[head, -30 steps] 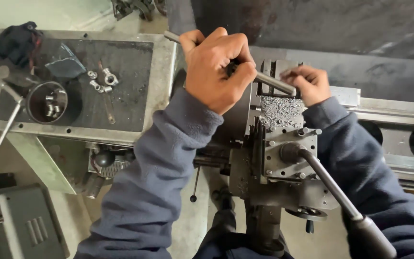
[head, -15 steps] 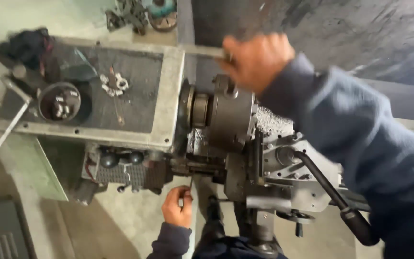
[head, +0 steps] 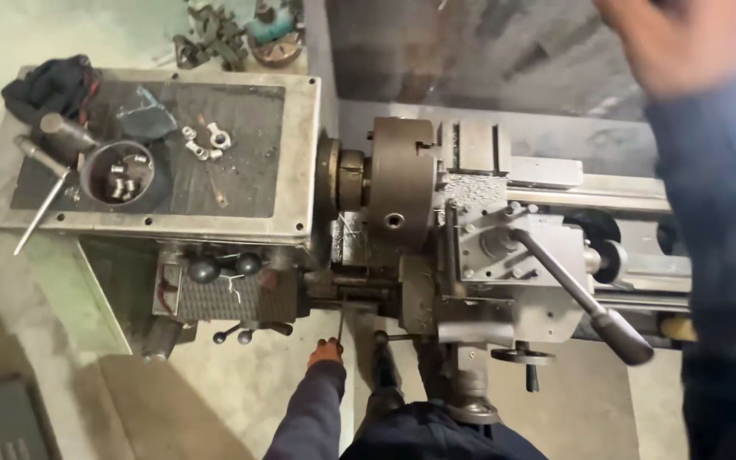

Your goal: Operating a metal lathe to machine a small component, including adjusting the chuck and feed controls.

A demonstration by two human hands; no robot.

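I look down on a metal lathe with its round chuck (head: 398,183) in the middle of the view. My left hand (head: 325,351) is low at the machine's front, fingers closed on the bottom end of a thin upright lever (head: 340,324) below the chuck. My right hand (head: 683,43) is raised at the top right, blurred and away from the chuck; its dark blue sleeve (head: 717,221) covers the right end of the bed. I cannot make out anything in that hand. The tool post block (head: 513,247) sits just right of the chuck.
A long black-tipped handle (head: 581,294) sticks out from the carriage toward me. The headstock top (head: 291,153) carries a round tin of nuts (head: 118,173), loose nuts (head: 206,140), a dark cloth (head: 53,85) and a metal rod (head: 40,213). Scrap parts (head: 240,34) lie on the floor behind.
My right hand left the chuck and swung up to the top right. My left hand dropped from the chuck to the lever at the machine's front.
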